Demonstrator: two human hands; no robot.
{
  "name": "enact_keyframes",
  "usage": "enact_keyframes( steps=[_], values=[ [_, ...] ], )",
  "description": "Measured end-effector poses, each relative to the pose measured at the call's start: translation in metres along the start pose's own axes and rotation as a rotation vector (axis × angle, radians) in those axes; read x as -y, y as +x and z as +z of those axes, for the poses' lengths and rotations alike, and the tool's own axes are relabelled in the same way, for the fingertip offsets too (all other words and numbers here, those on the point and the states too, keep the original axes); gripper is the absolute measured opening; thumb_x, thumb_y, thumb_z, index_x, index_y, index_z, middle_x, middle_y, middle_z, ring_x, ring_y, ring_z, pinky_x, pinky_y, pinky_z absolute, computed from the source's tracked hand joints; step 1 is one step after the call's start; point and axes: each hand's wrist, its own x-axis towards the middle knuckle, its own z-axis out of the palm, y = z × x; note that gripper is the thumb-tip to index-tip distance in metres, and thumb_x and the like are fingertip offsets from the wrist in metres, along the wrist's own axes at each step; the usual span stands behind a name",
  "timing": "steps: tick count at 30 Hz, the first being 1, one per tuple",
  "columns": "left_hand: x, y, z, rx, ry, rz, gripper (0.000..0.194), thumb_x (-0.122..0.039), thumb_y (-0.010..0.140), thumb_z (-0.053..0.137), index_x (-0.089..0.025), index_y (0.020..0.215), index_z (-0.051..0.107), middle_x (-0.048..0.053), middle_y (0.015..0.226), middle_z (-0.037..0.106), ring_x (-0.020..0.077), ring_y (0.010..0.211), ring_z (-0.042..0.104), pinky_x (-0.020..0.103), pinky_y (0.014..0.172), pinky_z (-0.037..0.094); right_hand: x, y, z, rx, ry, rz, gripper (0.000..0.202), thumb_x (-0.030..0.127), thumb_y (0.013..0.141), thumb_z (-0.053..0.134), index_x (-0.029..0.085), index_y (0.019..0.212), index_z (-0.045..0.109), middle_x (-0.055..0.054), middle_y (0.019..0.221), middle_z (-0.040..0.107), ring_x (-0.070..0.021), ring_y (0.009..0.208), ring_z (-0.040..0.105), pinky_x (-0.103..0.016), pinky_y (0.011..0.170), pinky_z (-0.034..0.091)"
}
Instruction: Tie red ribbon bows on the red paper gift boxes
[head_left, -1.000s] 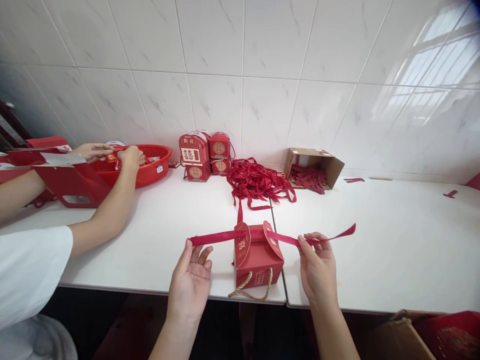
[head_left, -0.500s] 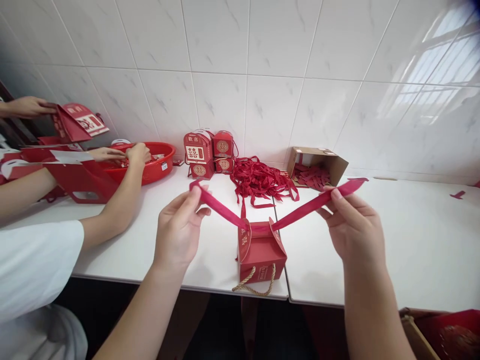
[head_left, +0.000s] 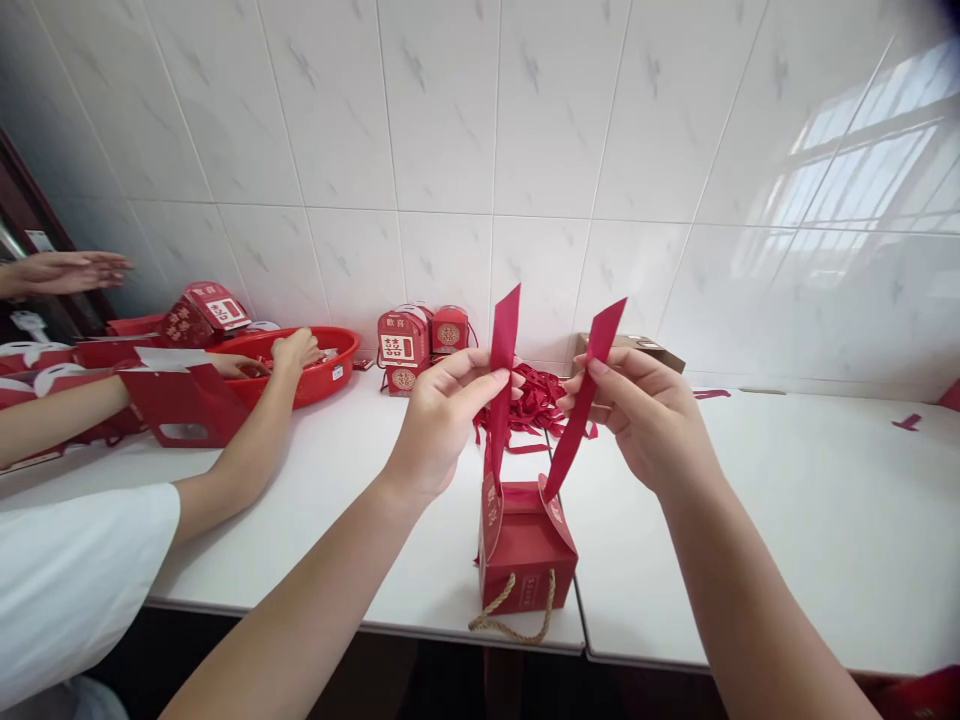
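Note:
A red gift box (head_left: 529, 555) with a twisted rope handle (head_left: 517, 630) stands upright near the table's front edge. A dark red ribbon (head_left: 576, 436) passes through its two raised end flaps, and both tails point up. My left hand (head_left: 442, 415) pinches the left tail between thumb and fingers, above and left of the box. On the other side my right hand (head_left: 649, 410) pinches the right tail in the same way. Behind my hands lies a tangled pile of ribbons (head_left: 536, 400), partly hidden by them.
Finished red boxes (head_left: 405, 350) stand against the tiled wall. A cardboard box (head_left: 652, 352) sits behind my right hand. At left, a co-worker's hands reach into a red basin (head_left: 330, 370), beside a folded red box (head_left: 184, 405). Another person's hand (head_left: 64, 272) is at far left.
Both my hands have moved inward and brought the ribbon tails from spread wide to nearly upright. At far left, another person's hand has let go of a red box. The view has tilted up.

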Motion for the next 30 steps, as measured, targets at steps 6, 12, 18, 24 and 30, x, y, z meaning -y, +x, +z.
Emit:
enact_keyframes(
  steps=[6, 12, 18, 24, 30],
  values=[
    [-0.009, -0.006, 0.009, 0.169, 0.128, 0.005, 0.021, -0.030, 0.086, 0.057, -0.016, 0.071, 0.062, -0.002, 0.062, 0.058, 0.0096, 0.062, 0.055, 0.023, 0.067, 0.046, 0.003, -0.001, 0.007, 0.093, -0.121, 0.148, 0.014, 0.029, 0.076, 0.067, 0.015, 0.080, 0.066, 0.000, 0.062, 0.063, -0.0070, 0.047, 0.051, -0.020, 0.046, 0.042],
    [-0.009, -0.009, 0.005, 0.228, 0.458, -0.001, 0.019, -0.030, 0.084, 0.060, -0.015, 0.074, 0.066, -0.002, 0.065, 0.058, 0.0088, 0.060, 0.049, 0.021, 0.055, 0.038, 0.007, -0.009, 0.008, 0.294, -0.146, 0.119, 0.019, 0.035, 0.078, 0.067, 0.016, 0.075, 0.065, 0.002, 0.064, 0.055, -0.0061, 0.054, 0.045, -0.020, 0.049, 0.039],
    [-0.008, -0.005, -0.007, 0.450, 0.464, -0.228, 0.026, -0.032, 0.085, 0.055, -0.016, 0.070, 0.068, 0.000, 0.067, 0.059, 0.0118, 0.063, 0.052, 0.024, 0.060, 0.040, -0.007, -0.006, 0.003, 0.215, -0.237, -0.042, 0.021, 0.038, 0.083, 0.061, 0.018, 0.087, 0.068, 0.001, 0.062, 0.060, -0.0095, 0.056, 0.053, -0.023, 0.051, 0.043],
    [0.000, 0.001, -0.025, 0.453, 0.104, -0.412, 0.036, -0.030, 0.085, 0.055, -0.017, 0.052, 0.058, 0.001, 0.066, 0.061, 0.0166, 0.079, 0.060, 0.027, 0.078, 0.044, -0.017, -0.002, -0.011, 0.312, -0.698, -0.632, 0.021, 0.018, 0.089, 0.053, 0.025, 0.097, 0.071, -0.004, 0.092, 0.070, -0.0176, 0.087, 0.063, -0.034, 0.076, 0.050],
    [0.001, -0.001, -0.027, 0.474, 0.031, -0.363, 0.037, -0.037, 0.092, 0.044, -0.016, 0.081, 0.073, 0.006, 0.089, 0.070, 0.0197, 0.094, 0.062, 0.033, 0.092, 0.044, -0.023, -0.005, -0.013, 0.248, -1.076, -0.954, 0.029, 0.007, 0.087, 0.053, 0.025, 0.102, 0.070, -0.004, 0.094, 0.071, -0.0202, 0.092, 0.059, -0.038, 0.079, 0.046]
  ],
)
